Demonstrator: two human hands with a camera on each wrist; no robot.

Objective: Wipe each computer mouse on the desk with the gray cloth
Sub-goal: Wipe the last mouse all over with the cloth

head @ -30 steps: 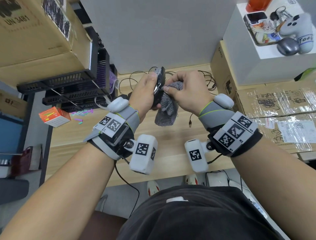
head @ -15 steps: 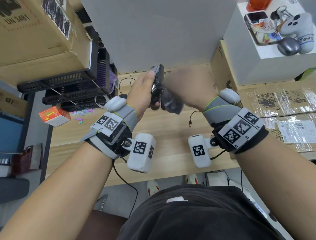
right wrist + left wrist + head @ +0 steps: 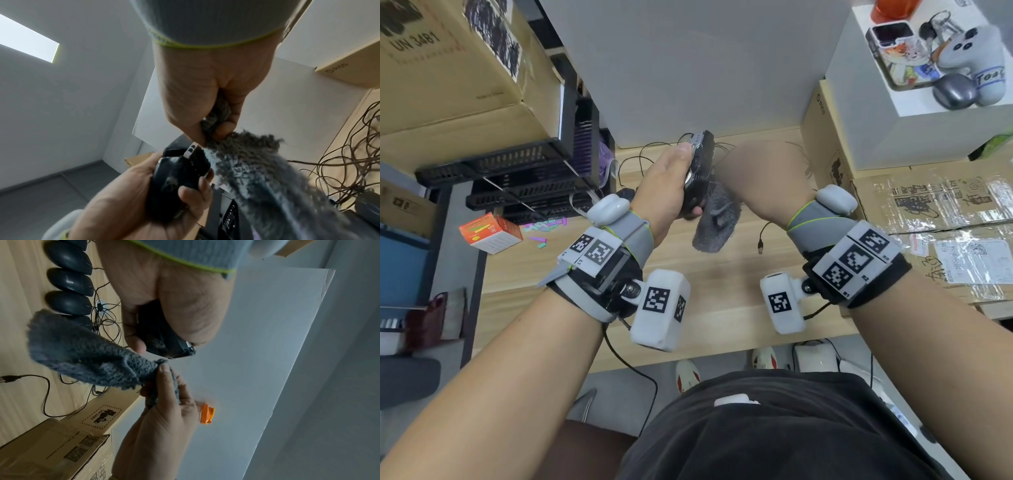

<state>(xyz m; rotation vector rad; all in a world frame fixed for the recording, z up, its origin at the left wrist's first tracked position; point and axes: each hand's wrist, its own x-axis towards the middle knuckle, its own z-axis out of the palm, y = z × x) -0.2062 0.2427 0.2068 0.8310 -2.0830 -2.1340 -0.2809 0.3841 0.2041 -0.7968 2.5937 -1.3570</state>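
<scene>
Left hand (image 3: 666, 181) grips black mouse (image 3: 700, 171) above worktop (image 3: 722, 287), frame centre. Right hand (image 3: 767, 178), blurred, pinches gray cloth (image 3: 717, 222) against mouse.

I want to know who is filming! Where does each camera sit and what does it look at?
Head: looks down at the desk; both forearms and hands show.
Left wrist: looks along the left hand holding the black mouse.
Right wrist: looks along the right hand gripping the gray cloth.
All share the mouse and cloth.
</scene>
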